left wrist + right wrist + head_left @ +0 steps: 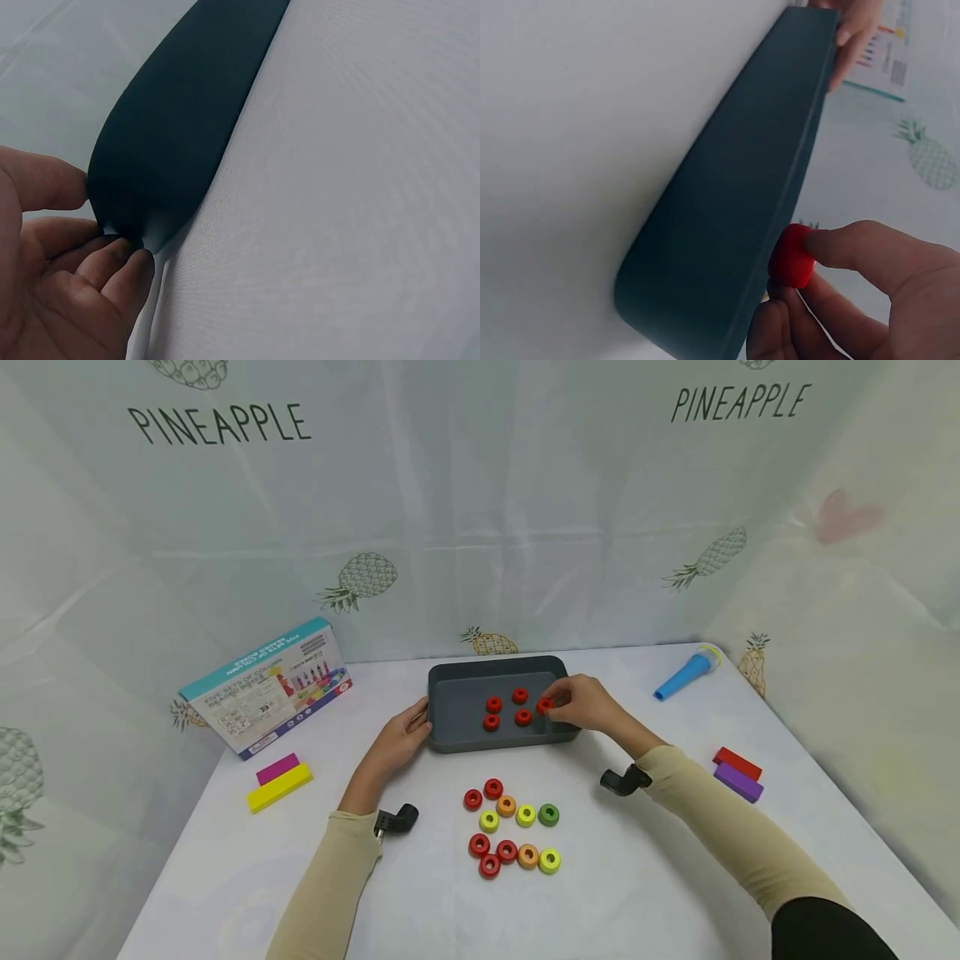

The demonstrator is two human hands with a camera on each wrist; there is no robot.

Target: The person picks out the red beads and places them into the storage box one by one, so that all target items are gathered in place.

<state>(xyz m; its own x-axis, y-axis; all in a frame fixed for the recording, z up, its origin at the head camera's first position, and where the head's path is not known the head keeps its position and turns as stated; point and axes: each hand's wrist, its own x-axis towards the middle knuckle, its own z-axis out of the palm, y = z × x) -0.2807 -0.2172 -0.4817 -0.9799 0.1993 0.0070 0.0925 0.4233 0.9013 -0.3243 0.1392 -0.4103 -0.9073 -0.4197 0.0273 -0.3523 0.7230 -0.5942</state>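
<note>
- Right hand (pixel 588 703) pinches a red ring (pixel 544 704) over the grey tray (pixel 450 739), at its 3 o'clock side.
- Left hand (pixel 401 739) grips the tray's 9 o'clock rim.

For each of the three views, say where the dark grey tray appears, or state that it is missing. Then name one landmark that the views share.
Head view: the dark grey tray sits at the centre, on the white table, between both hands.
Left wrist view: the tray's outer wall runs from the top centre down to the left hand's fingers.
Right wrist view: the tray's wall slants from top right to bottom centre.
Shared landmark: the left hand at the tray's end.
</note>
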